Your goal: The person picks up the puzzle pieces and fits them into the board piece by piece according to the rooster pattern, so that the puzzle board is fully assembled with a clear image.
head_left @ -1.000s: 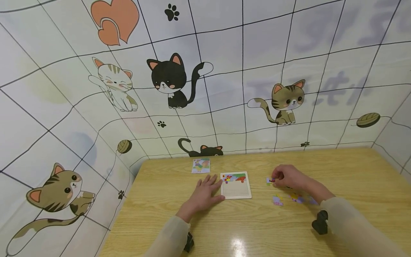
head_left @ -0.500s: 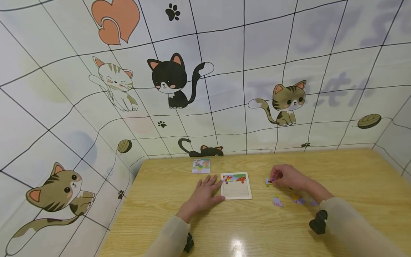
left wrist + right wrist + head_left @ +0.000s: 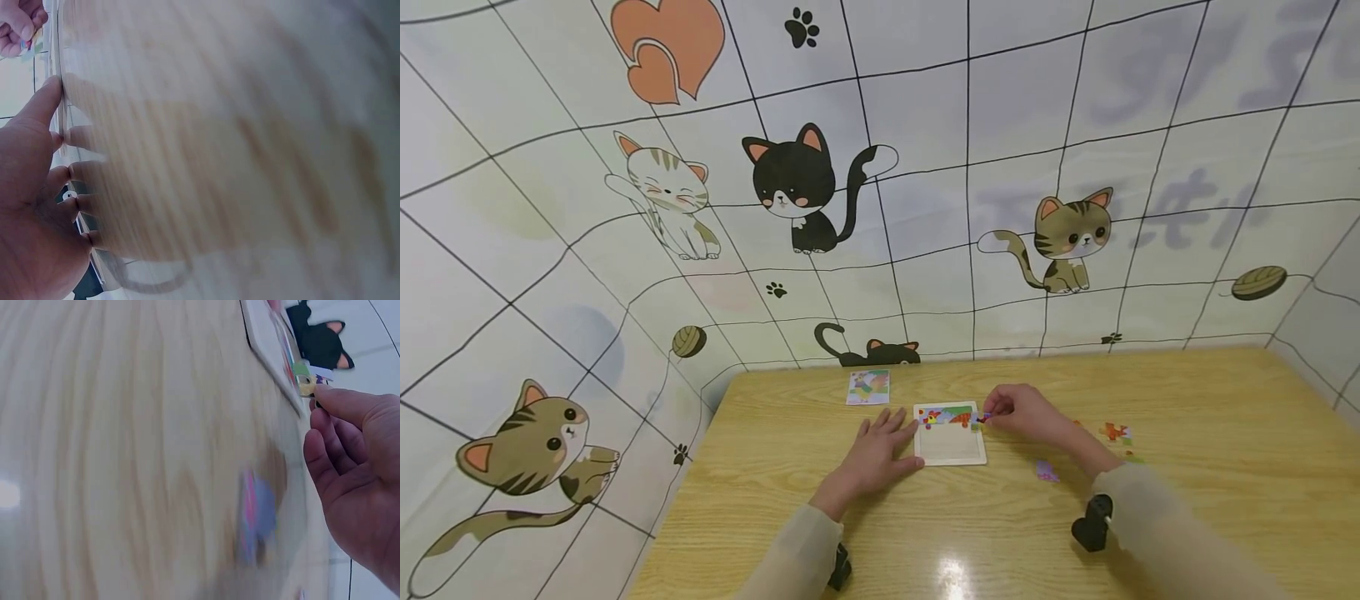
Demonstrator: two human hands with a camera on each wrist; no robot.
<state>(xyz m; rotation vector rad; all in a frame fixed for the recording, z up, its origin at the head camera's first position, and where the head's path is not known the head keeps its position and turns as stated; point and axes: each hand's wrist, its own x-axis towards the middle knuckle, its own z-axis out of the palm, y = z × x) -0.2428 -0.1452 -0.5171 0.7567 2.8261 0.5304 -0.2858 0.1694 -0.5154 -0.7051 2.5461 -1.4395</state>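
A small jigsaw puzzle piece [image 3: 306, 383] with green, pale yellow and purple print is pinched between the thumb and fingers of my right hand [image 3: 1026, 414]. It hangs at the right edge of the white-framed puzzle tray [image 3: 951, 461]. A strip of colourful fitted pieces [image 3: 946, 416] fills the top of the tray; bare board shows below. My left hand [image 3: 880, 454] lies with fingers spread on the table, its thumb and fingertips against the tray's left edge. In the left wrist view, the left thumb [image 3: 47, 100] touches the tray's side.
A lilac loose piece [image 3: 1047, 472] lies right of the tray. An orange piece [image 3: 1117, 432] and other pieces, partly behind the right forearm, lie farther right. A square picture card [image 3: 868, 387] sits behind the left hand. A cat-print wall covering [image 3: 925, 292] borders the wooden table [image 3: 760, 483].
My right hand has carried the puzzle piece leftward from the loose pieces to the tray's right edge. The left hand keeps its place. More loose pieces show at the right.
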